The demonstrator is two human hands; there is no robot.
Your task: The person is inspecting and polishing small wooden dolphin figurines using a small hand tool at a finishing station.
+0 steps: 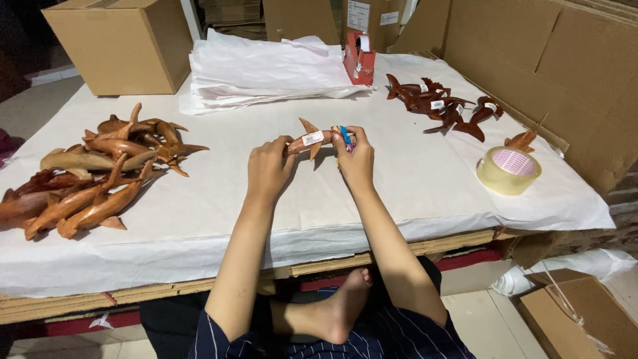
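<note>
Both hands up over the paper-covered table (pixel 399 193), left hand (pixel 268 169) curled around one end of the wooden dolphin (pixel 310 140), right hand (pixel 355 158) pinching the other end with a small blue tool (pixel 345 135), the carving's long axis running left-right, fin up.

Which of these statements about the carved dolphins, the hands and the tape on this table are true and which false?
1. Both hands hold one wooden dolphin bearing a white label. True.
2. The right hand is empty. False: it also holds a small blue tool.
3. The unlabelled dolphin pile lies beside the left hand. True.
4. The clear tape roll sits in the red dispenser. False: it lies loose on the paper-covered table.
</note>
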